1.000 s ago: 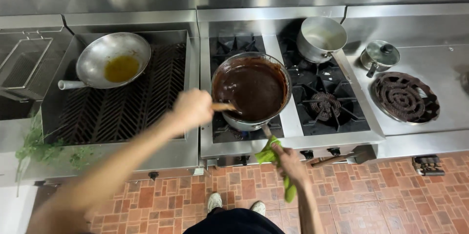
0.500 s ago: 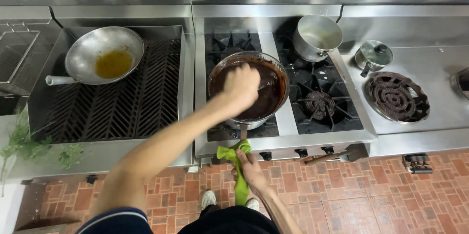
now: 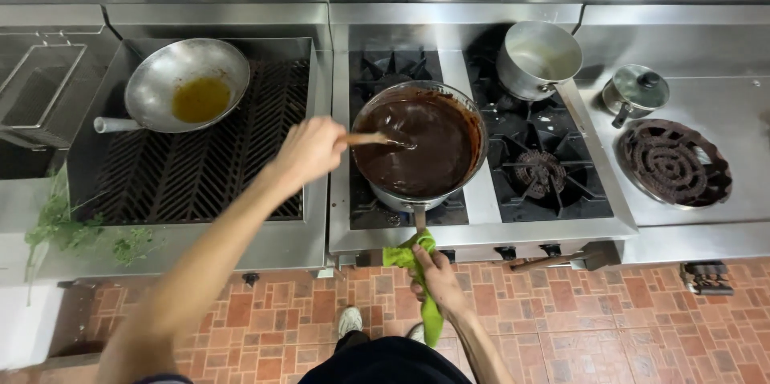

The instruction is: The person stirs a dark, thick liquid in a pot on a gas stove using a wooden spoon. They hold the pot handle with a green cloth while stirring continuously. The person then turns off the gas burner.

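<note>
Pot of brown sauce, wooden spoon (dipped)

No packages, labels, signs or screens show anywhere on the stove, the grill, the steel wall behind them or the tiled floor.
</note>
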